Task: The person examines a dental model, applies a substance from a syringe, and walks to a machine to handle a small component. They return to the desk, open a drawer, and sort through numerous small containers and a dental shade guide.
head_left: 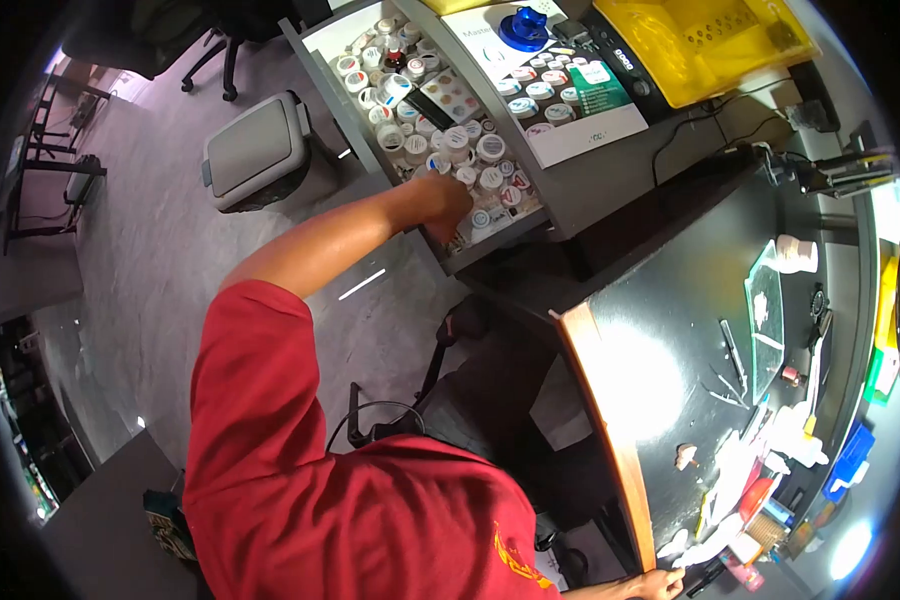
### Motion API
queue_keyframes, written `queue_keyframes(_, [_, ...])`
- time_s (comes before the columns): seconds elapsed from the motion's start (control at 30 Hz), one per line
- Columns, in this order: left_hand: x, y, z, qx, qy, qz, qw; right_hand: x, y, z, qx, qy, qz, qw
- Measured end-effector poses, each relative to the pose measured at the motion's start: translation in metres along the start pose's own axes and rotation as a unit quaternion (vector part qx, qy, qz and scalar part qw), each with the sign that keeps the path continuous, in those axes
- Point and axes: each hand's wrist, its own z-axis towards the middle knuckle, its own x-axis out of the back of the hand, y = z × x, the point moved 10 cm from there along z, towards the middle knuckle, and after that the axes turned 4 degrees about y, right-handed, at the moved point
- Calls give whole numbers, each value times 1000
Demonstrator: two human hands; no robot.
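My left hand (444, 206) reaches down into the front corner of an open drawer (495, 240). Its fingers are curled, and the tips are hidden among small lidded jars (455, 140). What they grip, if anything, does not show. At the bottom edge of the view, my right hand (660, 584) is closed beside the wooden edge (610, 440) of the black desk (630, 310). A white item (710, 545) lies by its fingertips, and I cannot make out what the hand holds.
Above the drawer are a printed sheet (595, 140), a blue device (526, 28) and a yellow tray (690, 50). A glass plate (765, 320) and tools lie on the desk. A grey lidded bin (260, 150) stands beside the drawer.
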Motion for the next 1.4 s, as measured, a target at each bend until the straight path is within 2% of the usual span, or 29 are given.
queue_keyframes(0.23, [-5,-4,10,-80,24,52,995,-4,5,2,28,-22,-24,999])
queue_keyframes(0.37, [2,-19,8,-60,58,-30,996,-4,15,1,22,-12,-28,999])
queue_keyframes(0.47, [11,-29,8,-59,92,-42,993,-5,37,0,-42,-21,1,999])
queue_keyframes(0.63, [9,-36,12,-70,104,-54,991,-6,26,2,-24,-26,3,999])
queue_keyframes(0.73, [8,-31,2,-52,89,-71,992,-5,25,0,-30,-28,-4,999])
queue_keyframes(0.83, [-17,-14,2,-40,11,29,999,-6,29,1,-53,-29,9,998])
queue_keyframes(0.93, [-19,-1,-6,-12,-25,56,998,-6,18,0,-44,-32,-6,999])
queue_keyframes(1.03, [-23,1,-7,-16,14,52,998,-7,9,2,-26,-25,-3,999])
queue_keyframes(1.27, [-33,-3,-17,7,-32,32,999,-6,1,1,20,-26,0,999])
queue_keyframes(1.4, [-37,-4,-31,33,-51,-12,998,-9,22,-1,-20,-33,16,999])
